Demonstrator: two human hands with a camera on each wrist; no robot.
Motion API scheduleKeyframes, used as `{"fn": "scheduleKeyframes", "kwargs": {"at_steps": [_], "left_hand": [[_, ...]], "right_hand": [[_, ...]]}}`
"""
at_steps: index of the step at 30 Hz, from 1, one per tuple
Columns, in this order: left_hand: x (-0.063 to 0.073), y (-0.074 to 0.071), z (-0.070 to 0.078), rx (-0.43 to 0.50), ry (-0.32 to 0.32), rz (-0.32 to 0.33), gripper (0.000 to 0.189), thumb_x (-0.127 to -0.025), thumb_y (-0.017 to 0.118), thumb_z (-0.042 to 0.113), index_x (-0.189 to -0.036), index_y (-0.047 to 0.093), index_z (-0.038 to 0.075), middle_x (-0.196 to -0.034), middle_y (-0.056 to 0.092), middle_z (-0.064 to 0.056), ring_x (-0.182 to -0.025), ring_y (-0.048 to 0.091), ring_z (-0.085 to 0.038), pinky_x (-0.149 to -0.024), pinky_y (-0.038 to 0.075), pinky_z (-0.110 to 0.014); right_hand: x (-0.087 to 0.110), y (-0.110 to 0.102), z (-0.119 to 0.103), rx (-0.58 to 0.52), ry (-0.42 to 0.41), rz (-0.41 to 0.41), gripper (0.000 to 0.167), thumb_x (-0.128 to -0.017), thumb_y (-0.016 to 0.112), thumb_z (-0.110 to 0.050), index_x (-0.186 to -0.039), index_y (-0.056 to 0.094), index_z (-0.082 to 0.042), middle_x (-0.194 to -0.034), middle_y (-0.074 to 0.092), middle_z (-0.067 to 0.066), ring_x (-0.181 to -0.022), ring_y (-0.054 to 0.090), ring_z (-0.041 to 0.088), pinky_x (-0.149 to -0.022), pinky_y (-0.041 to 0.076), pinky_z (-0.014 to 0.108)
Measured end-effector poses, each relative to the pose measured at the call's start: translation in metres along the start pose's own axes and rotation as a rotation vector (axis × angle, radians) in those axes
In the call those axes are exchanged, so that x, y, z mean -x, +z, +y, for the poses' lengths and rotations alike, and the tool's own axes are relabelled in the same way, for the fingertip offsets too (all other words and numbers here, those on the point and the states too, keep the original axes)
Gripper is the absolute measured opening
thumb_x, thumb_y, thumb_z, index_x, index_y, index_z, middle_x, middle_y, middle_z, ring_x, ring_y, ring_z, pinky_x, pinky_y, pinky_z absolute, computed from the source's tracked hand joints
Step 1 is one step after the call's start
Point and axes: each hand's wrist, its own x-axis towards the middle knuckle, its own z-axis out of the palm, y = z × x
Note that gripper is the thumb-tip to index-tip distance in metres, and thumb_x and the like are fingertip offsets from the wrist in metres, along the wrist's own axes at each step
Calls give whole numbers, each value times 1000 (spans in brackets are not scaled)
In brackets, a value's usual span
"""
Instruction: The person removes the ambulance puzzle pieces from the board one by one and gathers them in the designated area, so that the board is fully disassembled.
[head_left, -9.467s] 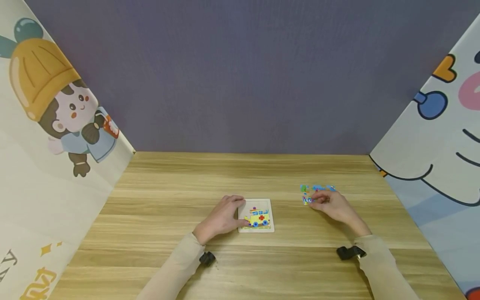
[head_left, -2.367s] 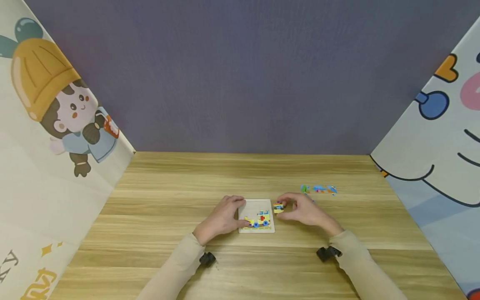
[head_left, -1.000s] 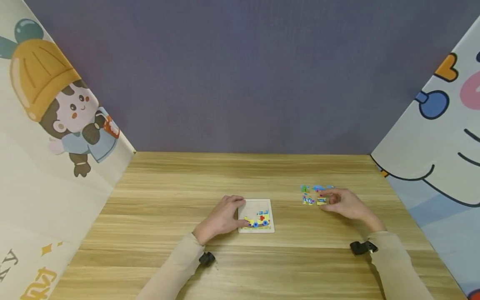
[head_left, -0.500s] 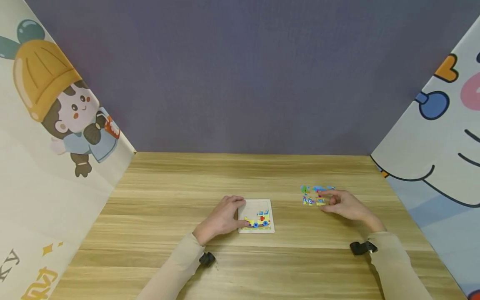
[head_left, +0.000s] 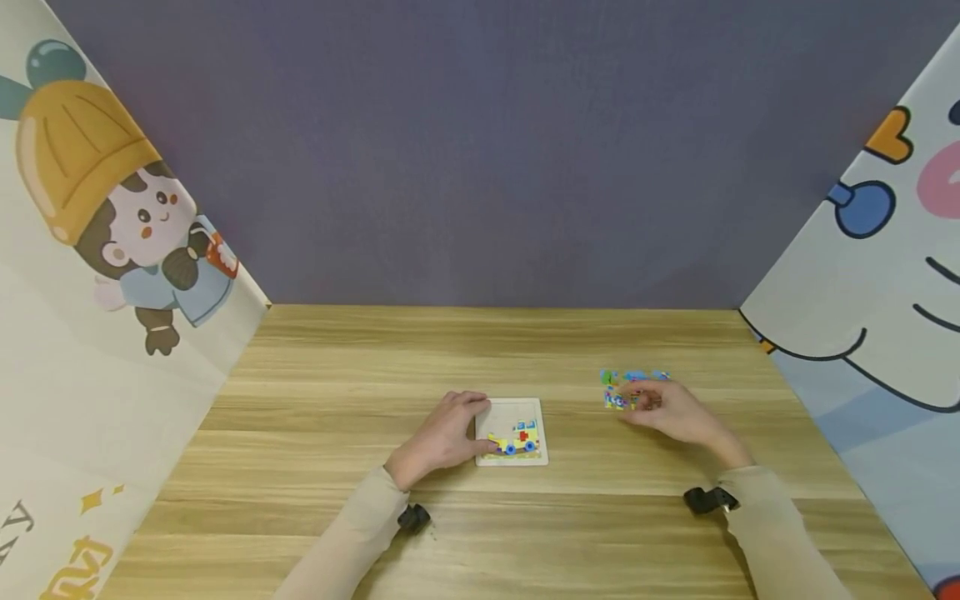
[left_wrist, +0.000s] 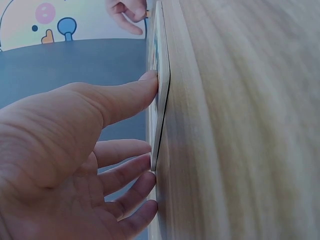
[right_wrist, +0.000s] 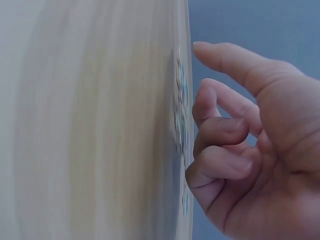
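A square jigsaw puzzle tray [head_left: 545,433] lies on the table in the head view, its lower part filled with a yellow ambulance picture. My left hand [head_left: 450,429] rests at its left side: the thumb [left_wrist: 135,92] presses on the tray's face, and the other fingers touch its edge and the table. To the right, several colourful puzzle pieces [head_left: 609,377] lie in rows. My right hand [head_left: 678,414] hovers over the nearer row with thumb and index finger apart. No piece shows between them; the hand partly hides the pieces [right_wrist: 181,95].
The wooden table [head_left: 375,358] runs back to a dark grey panel [head_left: 495,167]. White side walls with cartoon prints [head_left: 150,217] stand at left and right. Bare tabletop shows between the tray and the loose pieces.
My right hand held a yellow puzzle piece beside the tray, set it among the loose pieces, released it and has shifted left over them. That piece was in the tray earlier. Left hand unmoved.
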Motion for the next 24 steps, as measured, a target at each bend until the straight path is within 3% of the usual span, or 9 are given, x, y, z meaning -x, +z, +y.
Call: {"fn": "scheduleKeyframes", "kwargs": {"at_steps": [14,24], "left_hand": [[2,0,1,-7,7,-4,74,-92,84,37,-150,57,0,-161,52,-15,-149,45,-37,-126,39,-54],[2,0,0,-9,0,-5,75,-92,85,36,-150,57,-1,-161,52,-15,-149,45,-38,-126,39,-54]], "right_hand": [[-15,31,-26,5,-45,-41,40,-92,85,-22,-125,75,-3,-86,68,-2,-69,54,6,-62,46,20],[-20,47,-44,14,-35,-39,33,-95,81,-26,-122,76,-7,-90,69,-3,-70,53,8,-62,46,22]]}}
